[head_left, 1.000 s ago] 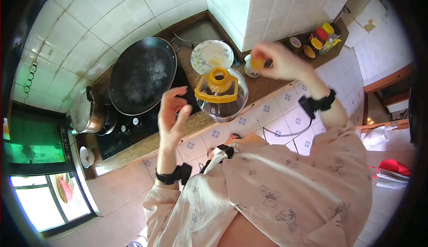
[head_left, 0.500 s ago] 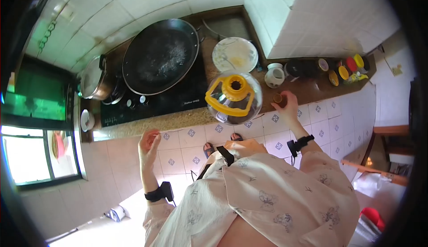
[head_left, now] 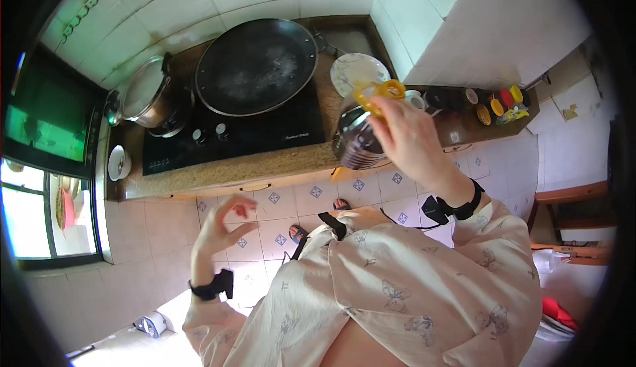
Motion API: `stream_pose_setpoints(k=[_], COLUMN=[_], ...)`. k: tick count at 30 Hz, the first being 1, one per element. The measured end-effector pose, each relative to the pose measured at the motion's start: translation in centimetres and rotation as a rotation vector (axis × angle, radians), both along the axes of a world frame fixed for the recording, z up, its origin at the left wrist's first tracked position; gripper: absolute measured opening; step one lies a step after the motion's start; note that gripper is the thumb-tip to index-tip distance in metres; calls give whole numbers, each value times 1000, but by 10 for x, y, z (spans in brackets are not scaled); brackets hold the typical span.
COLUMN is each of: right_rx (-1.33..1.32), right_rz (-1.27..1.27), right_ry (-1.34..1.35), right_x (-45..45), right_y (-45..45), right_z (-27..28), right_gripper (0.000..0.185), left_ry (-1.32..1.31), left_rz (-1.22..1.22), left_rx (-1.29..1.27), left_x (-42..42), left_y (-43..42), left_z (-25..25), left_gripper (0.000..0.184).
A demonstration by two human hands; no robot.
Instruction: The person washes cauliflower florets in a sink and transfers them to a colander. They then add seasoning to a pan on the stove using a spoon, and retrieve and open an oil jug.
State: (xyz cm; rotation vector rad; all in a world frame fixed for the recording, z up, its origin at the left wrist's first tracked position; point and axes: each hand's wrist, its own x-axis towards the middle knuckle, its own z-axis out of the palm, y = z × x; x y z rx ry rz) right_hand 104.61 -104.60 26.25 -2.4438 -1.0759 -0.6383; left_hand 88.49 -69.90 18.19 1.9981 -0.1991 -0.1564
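My right hand [head_left: 411, 132] is closed on the yellow handle of a big clear oil bottle [head_left: 358, 145]. The bottle leans at the counter's front edge, its yellow neck tipped to the right; I cannot tell if its base touches the counter. Below the counter edge hangs my left hand [head_left: 218, 228], holding nothing, thumb and fingers apart. Left of the bottle, a large black wok [head_left: 255, 69] sits on the black stove [head_left: 258, 132], with wet-looking pale patches inside. Just behind the bottle lies a patterned white plate [head_left: 351, 69], partly hidden by it.
A steel pot [head_left: 142, 95] stands left of the wok. At the counter's left end is a small white bowl [head_left: 120, 163]. A white jar [head_left: 415, 98] and several lidded seasoning jars [head_left: 491, 108] line the right side by the tiled wall [head_left: 490, 29].
My right hand has moved left onto the bottle's handle, and the bottle has gone from upright to tilted. The small round cap it held no longer shows. My left hand has dropped slightly lower.
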Motion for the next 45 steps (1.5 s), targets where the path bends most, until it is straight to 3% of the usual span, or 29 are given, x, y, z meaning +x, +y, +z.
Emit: stream_pose_setpoints(k=[3, 5, 6, 8, 12, 15, 19, 23, 24, 25, 28, 33, 39, 43, 44, 45], right_rx=[62, 257, 467, 531, 443, 476, 442, 463, 450, 439, 472, 524, 263, 426, 374, 397], right_rz=[-124, -185, -94, -33, 13, 89, 185, 362, 422, 481, 579, 789, 851, 869, 871, 869], right_ry=[23, 307, 441, 538, 597, 638, 615, 575, 616, 658, 782, 957, 580, 301, 319, 340], right_x=[3, 7, 11, 9, -1, -13, -33, -46, -47, -48, -46, -19, 3, 8, 13, 20], right_y=[13, 21, 25, 35, 62, 85, 115, 145, 150, 156, 181, 208, 204, 212, 210, 209], right_z=[-2, 6, 6, 17, 51, 94, 139, 153, 153, 152, 150, 121, 63, 1, -5, -14], right_gripper=[16, 15, 17, 17, 16, 17, 17, 19, 20, 20, 16, 17, 18, 29, 40, 40], left_ry=[58, 131, 138, 140, 172, 236, 454, 598, 576, 587, 390, 332, 222, 172, 156, 137], left_rz=[119, 232, 294, 361, 621, 682, 364, 96, 110, 258, 177, 433, 719, 892, 931, 968], left_rx=[211, 206, 164, 101, -399, -688, -1196, -1742, -1851, -1793, -2038, -2038, -1942, -1837, -1808, -1776], left_x=[-74, -124, -145, -173, -171, -122, -48, -8, -6, -11, -23, -26, -33, -47, -51, -53], left_y=[58, 89, 100, 106, 87, 52, 12, -2, -9, -7, -9, -2, 12, 16, 17, 17], left_z=[28, 37, 35, 17, -58, -113, -147, -138, -117, -103, -166, -177, -168, -152, -147, -141], left_gripper=[41, 38, 35, 33, 19, 35, 71, 88, 89, 83, 77, 77, 77, 77, 77, 77])
